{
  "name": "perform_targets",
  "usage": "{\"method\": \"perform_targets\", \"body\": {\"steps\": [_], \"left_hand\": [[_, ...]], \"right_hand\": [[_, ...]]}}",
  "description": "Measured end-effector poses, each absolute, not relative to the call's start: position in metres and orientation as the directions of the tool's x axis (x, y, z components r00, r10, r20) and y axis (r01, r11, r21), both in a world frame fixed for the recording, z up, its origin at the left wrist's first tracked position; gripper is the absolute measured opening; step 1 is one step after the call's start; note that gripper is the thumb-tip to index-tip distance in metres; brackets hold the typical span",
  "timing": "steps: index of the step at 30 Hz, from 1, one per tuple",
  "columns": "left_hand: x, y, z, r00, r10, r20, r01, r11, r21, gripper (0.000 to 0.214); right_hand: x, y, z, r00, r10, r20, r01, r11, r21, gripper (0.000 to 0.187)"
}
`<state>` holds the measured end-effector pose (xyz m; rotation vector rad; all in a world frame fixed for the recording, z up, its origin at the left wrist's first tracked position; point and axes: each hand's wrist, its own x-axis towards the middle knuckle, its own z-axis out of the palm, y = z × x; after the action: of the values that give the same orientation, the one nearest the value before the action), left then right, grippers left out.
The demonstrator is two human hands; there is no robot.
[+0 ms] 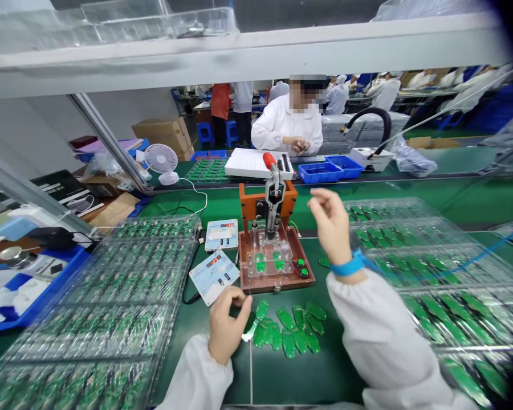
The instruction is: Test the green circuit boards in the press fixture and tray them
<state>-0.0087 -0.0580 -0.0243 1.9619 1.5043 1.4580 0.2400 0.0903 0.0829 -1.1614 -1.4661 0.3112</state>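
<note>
Our left hand [228,327] is low at the near left, its thumb and forefinger curved toward each other beside the loose green boards [287,339]; we cannot tell whether they pinch one. Our right hand [331,225] is raised just right of the clamp fixture [256,285], fingers curled; we see nothing in it, but cannot tell whether thumb and fingers meet. Two green boards [260,262] sit in the fixture under clear plastic, presumably nested there to stay aligned. The loose ones lie just on its near side — within easy reach of either hand, we would judge. Filled clear trays flank us, the left tray stack [123,302] and the right trays [447,310], probably so the boards stay separated while leaving the middle for handling.
</note>
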Motion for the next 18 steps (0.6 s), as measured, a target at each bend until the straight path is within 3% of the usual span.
{"method": "perform_targets", "body": {"steps": [1,5,10,14,18], "left_hand": [[-0.009,-0.052,-0.019,-0.019,0.851,0.525,0.594,-0.413,0.69,0.006],[-0.004,-0.019,-0.009,0.106,0.877,0.469,0.715,-0.395,0.577,0.034],[0.009,0.009,-0.012,0.183,0.871,0.456,0.783,-0.41,0.468,0.038],[0.011,0.01,-0.008,0.16,0.856,0.492,0.737,-0.435,0.517,0.031],[0.001,-0.006,-0.014,0.024,0.848,0.529,0.672,-0.406,0.62,0.03]], "right_hand": [[0.242,0.077,0.065,0.168,0.802,0.574,0.484,0.44,-0.757,0.033],[0.232,0.036,0.015,-0.013,0.878,0.478,0.545,0.407,-0.733,0.023],[0.216,0.024,0.008,-0.177,0.911,0.371,0.576,0.402,-0.712,0.022],[0.216,0.031,0.018,-0.214,0.927,0.308,0.517,0.375,-0.769,0.023],[0.222,0.019,0.02,-0.204,0.956,0.211,0.392,0.277,-0.877,0.021]]}}
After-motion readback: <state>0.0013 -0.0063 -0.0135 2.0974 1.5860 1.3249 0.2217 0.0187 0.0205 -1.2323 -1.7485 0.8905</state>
